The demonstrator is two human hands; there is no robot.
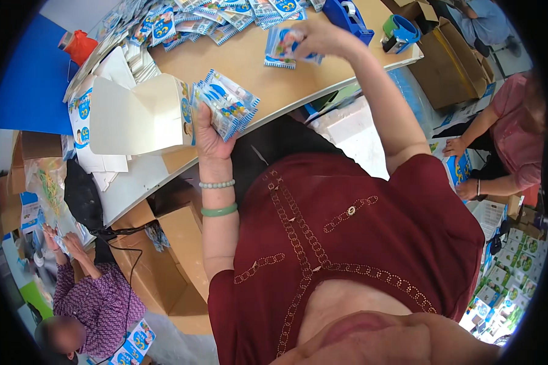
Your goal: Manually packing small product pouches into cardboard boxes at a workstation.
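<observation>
Blue-white packets (230, 104) fanned in left grip (213, 139), others at right grip (326, 38).

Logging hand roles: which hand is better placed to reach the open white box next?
Left, probably: the left hand holds packets beside the box, while the right hand is farther off with other packets.

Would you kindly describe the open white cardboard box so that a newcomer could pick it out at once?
Find the table with the light wood-coloured top. On its left part, just left of the person's left hand holding blue-and-white plastic packets, sits the white box. Its hollow inside shows plainly, unlike the flat white cardboard pieces stacked behind it.
</observation>
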